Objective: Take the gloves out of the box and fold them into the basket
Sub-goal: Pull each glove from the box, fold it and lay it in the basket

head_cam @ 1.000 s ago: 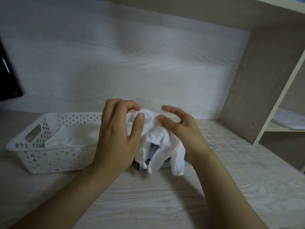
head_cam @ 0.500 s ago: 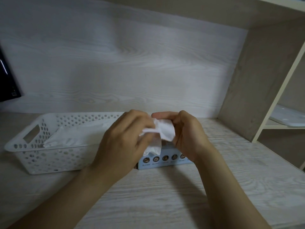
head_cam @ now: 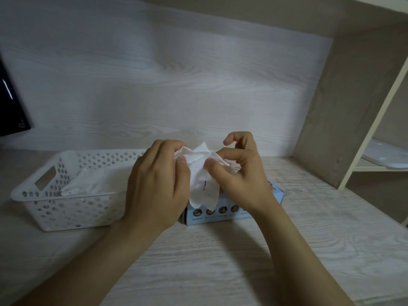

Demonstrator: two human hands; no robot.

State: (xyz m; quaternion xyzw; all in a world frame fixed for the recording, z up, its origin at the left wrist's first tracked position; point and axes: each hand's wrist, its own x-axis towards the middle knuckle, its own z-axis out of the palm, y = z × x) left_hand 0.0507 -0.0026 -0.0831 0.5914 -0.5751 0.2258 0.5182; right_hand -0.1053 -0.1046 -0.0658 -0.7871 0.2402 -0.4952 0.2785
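A crumpled white glove hangs between both hands above the light blue box. My left hand pinches its upper left part with thumb and fingers. My right hand pinches its right side between thumb and forefinger, the other fingers curled above. The glove's finger ends dangle down over the box front. The box lies on the desk, mostly hidden behind my hands. To the left stands a white perforated basket with white folded gloves lying inside.
A pale wooden desk runs under everything, with a wood-grain back wall. A wooden side panel and a cream shelf frame stand at the right, a white flat object on its shelf. A dark screen edge is at far left.
The glove first hung long and loose, then was bunched small between both hands lower down. Now the hands have risen a little and the glove hangs partly folded, its fingers dangling again.
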